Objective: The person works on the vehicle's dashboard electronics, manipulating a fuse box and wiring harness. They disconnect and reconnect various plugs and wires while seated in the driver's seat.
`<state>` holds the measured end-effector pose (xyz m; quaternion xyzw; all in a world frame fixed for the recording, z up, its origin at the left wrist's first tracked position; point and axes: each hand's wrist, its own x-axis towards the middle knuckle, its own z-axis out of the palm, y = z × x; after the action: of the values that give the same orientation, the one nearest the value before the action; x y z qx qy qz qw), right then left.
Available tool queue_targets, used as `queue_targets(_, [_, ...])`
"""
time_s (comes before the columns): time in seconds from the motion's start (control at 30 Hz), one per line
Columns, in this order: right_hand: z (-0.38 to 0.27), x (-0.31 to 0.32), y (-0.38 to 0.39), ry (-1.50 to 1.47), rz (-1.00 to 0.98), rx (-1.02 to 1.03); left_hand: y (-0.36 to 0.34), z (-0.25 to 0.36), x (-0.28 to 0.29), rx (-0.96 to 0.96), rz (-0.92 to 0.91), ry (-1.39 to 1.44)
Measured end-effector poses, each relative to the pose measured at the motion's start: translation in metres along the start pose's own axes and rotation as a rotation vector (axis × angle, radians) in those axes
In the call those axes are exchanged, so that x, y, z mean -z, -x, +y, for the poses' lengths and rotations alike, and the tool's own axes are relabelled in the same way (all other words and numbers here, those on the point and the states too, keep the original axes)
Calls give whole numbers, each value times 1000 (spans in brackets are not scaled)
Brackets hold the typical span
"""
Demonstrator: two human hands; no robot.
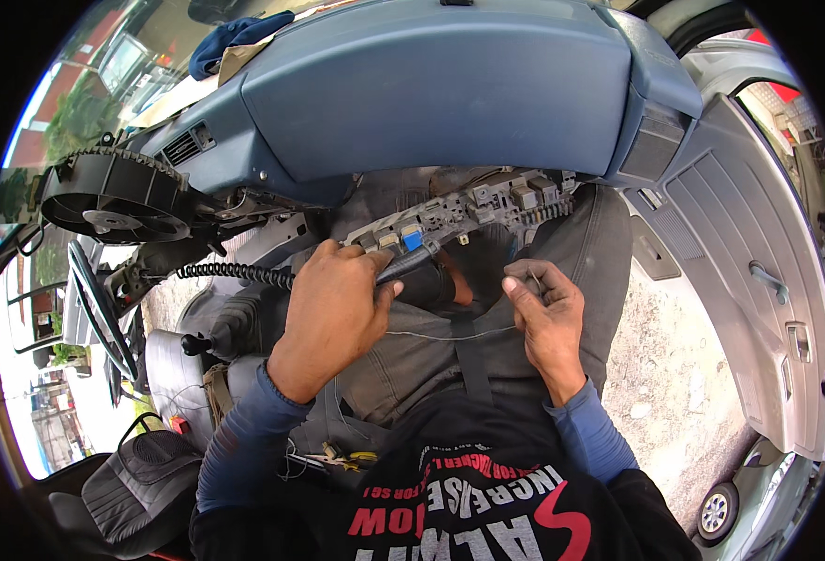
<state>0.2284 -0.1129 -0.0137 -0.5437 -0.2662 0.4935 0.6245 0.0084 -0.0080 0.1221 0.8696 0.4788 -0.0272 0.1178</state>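
Observation:
A long grey fuse box (459,210) with relays, fuses and a blue connector (412,240) lies at a slant across my lap. My left hand (330,313) is closed around a black rod-shaped handle (407,266) at its left end, fingertips against the box. A coiled black cord (235,273) runs behind this hand; whether it joins the handle is hidden. My right hand (548,313) is raised to the right of the box, thumb and forefinger pinched on a thin wire. A pale stretch of thin wire (450,338) crosses my lap between the hands.
The blue dashboard (431,93) spans the far side. At left are a round black fan housing (113,198), a steering wheel (99,304) and a gear lever (197,344). An open door (730,252) stands at right. Yellow-handled pliers (361,458) lie beside me.

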Motion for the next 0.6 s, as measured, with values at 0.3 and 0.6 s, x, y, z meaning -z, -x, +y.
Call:
queue_targets(0.3, [-6, -27, 3, 232, -124, 212, 15, 42, -46, 199, 252, 210])
queue_targets(0.6, [-10, 46, -13, -11, -85, -150, -6, 45, -48, 315, 291, 291])
